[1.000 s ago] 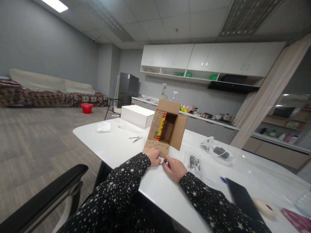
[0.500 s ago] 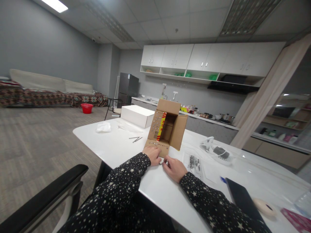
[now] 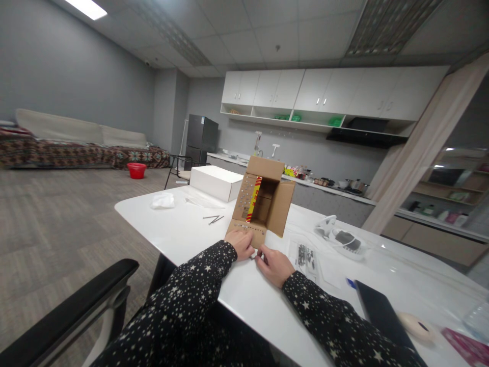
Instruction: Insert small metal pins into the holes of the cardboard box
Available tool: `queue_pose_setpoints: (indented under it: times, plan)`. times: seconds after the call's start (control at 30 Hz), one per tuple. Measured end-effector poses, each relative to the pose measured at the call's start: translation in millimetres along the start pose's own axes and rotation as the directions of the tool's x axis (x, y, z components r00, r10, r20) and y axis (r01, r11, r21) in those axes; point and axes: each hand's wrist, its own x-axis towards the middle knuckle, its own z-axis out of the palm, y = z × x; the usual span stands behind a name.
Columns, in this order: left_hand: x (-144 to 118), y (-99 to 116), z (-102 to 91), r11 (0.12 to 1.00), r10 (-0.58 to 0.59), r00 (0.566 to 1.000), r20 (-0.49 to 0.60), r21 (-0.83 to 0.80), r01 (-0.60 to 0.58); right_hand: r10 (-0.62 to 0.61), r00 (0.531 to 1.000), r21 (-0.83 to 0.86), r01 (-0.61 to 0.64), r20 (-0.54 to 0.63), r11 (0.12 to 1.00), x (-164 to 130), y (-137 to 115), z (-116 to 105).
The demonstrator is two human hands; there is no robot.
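1 white table [image 3: 183,232] | 1 white box [image 3: 215,182] far side | 1 open cardboard box [image 3: 263,202] on its side mid-table, flaps spread, near flap flat | 2 hands: left hand [image 3: 240,243] fingers curled on that flap's edge; right hand [image 3: 273,264] fingertips pinched just beside it, anything held too small to tell | 2 thin rods [image 3: 213,219] left of box

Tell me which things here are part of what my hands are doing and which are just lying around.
In hand: cardboard box, left hand, right hand.
Lying about: white box, crumpled cloth, dark tablet, tape roll, plastic bag of parts.
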Motion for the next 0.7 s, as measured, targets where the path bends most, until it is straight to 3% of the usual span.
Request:
queue_pose_setpoints:
  times: [0.7]
  plan:
    - [13.5, -11.6, 21.2, 0.994, 0.107, 0.967, -0.233, 0.002, -0.109, 0.000, 1.000, -0.005, 0.000, 0.006, 1.000, 0.6, -0.5, -1.7]
